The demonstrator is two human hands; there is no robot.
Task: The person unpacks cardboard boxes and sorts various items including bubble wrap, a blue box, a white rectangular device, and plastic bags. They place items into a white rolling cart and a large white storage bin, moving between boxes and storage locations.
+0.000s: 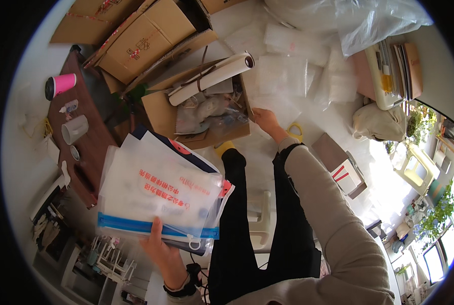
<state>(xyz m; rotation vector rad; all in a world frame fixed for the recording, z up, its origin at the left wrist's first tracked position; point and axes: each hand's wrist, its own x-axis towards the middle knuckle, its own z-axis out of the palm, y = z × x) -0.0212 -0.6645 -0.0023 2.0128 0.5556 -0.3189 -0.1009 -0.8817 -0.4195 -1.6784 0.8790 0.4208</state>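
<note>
My left hand (162, 248) holds a stack of translucent plastic zip bags (150, 187) by the edge with the blue zip strip, thumb on top. Red writing shows on the upper bag, and dark blue pieces with red patterns stick out behind it. My right hand (264, 119) grips the right edge of an open cardboard box (219, 142) on the floor. Inside the box lie clear plastic bags with small items (211, 110) that I cannot make out. A white paper roll (211, 80), tied with a dark cord, rests across the box's far side.
Large cardboard boxes (147, 42) stand at the upper left. A brown table (86, 152) on the left bears a pink cup (63, 84) and a mug (75, 129). Clear plastic packs (282, 76) lie on the floor beyond the box. Yellow-handled scissors (295, 131) and a grey box (332, 152) lie at right.
</note>
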